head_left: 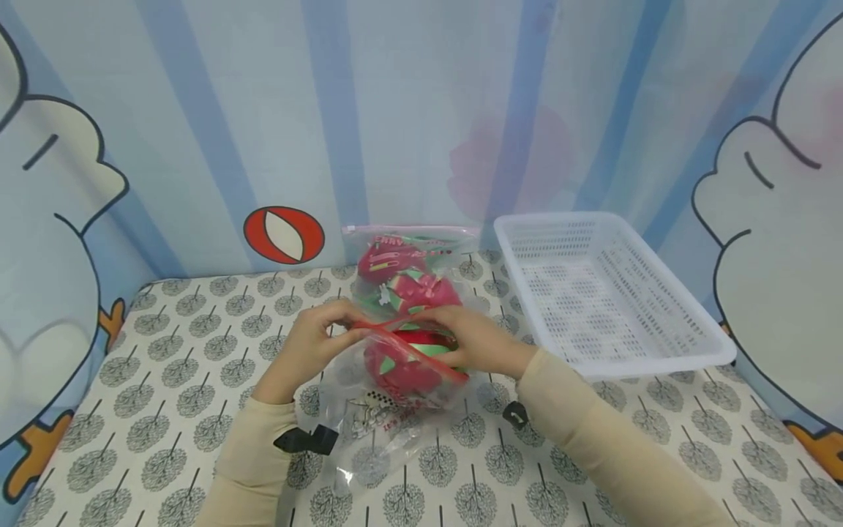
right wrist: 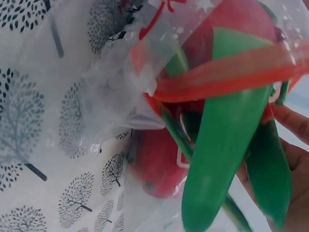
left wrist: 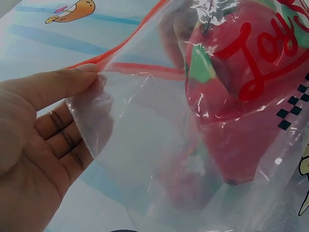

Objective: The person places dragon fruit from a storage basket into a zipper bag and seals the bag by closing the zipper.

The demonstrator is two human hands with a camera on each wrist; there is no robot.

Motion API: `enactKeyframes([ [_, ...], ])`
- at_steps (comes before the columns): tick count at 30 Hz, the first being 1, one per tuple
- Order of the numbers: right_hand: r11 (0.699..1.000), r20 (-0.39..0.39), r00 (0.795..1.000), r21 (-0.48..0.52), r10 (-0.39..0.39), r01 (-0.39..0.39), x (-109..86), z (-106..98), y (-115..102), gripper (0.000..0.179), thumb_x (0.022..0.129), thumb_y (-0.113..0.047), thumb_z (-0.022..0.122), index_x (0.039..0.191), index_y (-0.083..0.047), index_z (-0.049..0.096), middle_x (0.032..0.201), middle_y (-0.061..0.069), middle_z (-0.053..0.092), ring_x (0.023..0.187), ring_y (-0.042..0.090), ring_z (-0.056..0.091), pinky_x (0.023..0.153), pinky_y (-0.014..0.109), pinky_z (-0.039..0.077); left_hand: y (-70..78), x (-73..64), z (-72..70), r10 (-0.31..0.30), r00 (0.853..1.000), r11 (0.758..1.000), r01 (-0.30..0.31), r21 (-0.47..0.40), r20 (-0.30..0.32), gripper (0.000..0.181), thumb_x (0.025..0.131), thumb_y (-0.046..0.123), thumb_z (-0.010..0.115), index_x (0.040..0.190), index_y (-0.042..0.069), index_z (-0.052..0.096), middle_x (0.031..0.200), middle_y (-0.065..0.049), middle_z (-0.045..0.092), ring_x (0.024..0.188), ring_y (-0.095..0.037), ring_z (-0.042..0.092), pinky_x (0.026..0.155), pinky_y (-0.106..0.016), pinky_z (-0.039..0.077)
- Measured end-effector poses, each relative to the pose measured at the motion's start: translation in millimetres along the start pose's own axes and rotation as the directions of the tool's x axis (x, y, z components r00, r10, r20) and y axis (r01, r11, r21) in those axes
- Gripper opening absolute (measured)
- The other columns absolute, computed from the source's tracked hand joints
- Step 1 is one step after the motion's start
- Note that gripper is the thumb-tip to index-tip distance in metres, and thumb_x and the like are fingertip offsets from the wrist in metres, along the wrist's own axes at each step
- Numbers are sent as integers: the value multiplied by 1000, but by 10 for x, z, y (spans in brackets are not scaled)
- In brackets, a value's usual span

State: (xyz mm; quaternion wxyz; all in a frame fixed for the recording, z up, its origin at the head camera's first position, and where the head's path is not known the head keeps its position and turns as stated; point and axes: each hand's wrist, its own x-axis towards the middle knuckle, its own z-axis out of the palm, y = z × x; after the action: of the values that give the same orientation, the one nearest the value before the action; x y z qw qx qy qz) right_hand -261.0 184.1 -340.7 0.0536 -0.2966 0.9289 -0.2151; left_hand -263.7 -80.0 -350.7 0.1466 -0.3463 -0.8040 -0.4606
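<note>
In the head view a clear zip bag (head_left: 369,439) with a red-edged mouth lies in the middle of the table. A toy dragon fruit (head_left: 402,369), red with green leaves, is in it, and in the right wrist view its long leaves (right wrist: 227,145) stick out past the red edge. My left hand (head_left: 319,340) pinches the corner of the bag's mouth between thumb and forefinger. My right hand (head_left: 481,340) is at the opening, curled about the leafy end of the dragon fruit; the leaves partly hide it in the right wrist view.
Just behind lies a second clear bag (head_left: 411,238) with a pink zip strip, holding red and green dragon fruits (head_left: 428,290). A white plastic basket (head_left: 658,359) stands at the right. Patterned cloth (head_left: 165,380) covers the table; a printed curtain (head_left: 421,110) hangs behind.
</note>
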Motion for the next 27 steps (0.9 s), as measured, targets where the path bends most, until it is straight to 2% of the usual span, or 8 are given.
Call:
enactKeyframes([
  [7, 983, -56, 998, 180, 41, -30, -132, -48, 102, 58, 86, -31, 72, 136, -10, 52, 131, 6, 61, 121, 25, 57, 101, 42, 48, 3, -7, -13, -9, 1000, 1000, 9, 3, 0, 13, 79, 3, 75, 89, 11, 73, 85, -2, 70, 75, 0, 55, 64, -23, 46],
  [12, 968, -149, 986, 250, 78, -39, -240, -79, 196, 53, 88, -31, 69, 134, -8, 53, 129, 12, 61, 118, 31, 57, 96, 48, 50, -8, -17, -23, -7, 1000, 1000, 7, 2, -4, 13, 80, 2, 74, 90, 11, 74, 86, -2, 71, 76, 0, 56, 63, -23, 46],
  [15, 960, -182, 979, 277, 92, -39, -304, -73, 249, 51, 89, -31, 68, 133, -9, 54, 130, 11, 60, 118, 32, 57, 95, 48, 50, -16, -30, -33, -17, 1000, 1000, 17, -4, 0, 14, 80, 1, 73, 90, 10, 74, 87, -2, 71, 79, 0, 59, 64, -21, 47],
  [21, 960, -255, 956, 271, 145, -73, -476, -19, 300, 51, 90, -31, 66, 134, -8, 53, 132, 11, 60, 116, 28, 58, 94, 44, 50, -44, -44, -52, -20, 1000, 1000, 20, -16, -6, 14, 80, 0, 73, 91, 8, 74, 87, -4, 72, 81, 1, 60, 68, -19, 50],
  [27, 972, -333, 926, 207, 175, -109, -640, 24, 272, 48, 91, -27, 66, 132, -5, 54, 128, 13, 61, 114, 27, 59, 92, 45, 51, -48, -48, -62, -12, 1000, 1000, 12, -13, -13, 15, 80, -2, 72, 91, 8, 74, 87, -5, 71, 80, 2, 59, 68, -19, 49],
])
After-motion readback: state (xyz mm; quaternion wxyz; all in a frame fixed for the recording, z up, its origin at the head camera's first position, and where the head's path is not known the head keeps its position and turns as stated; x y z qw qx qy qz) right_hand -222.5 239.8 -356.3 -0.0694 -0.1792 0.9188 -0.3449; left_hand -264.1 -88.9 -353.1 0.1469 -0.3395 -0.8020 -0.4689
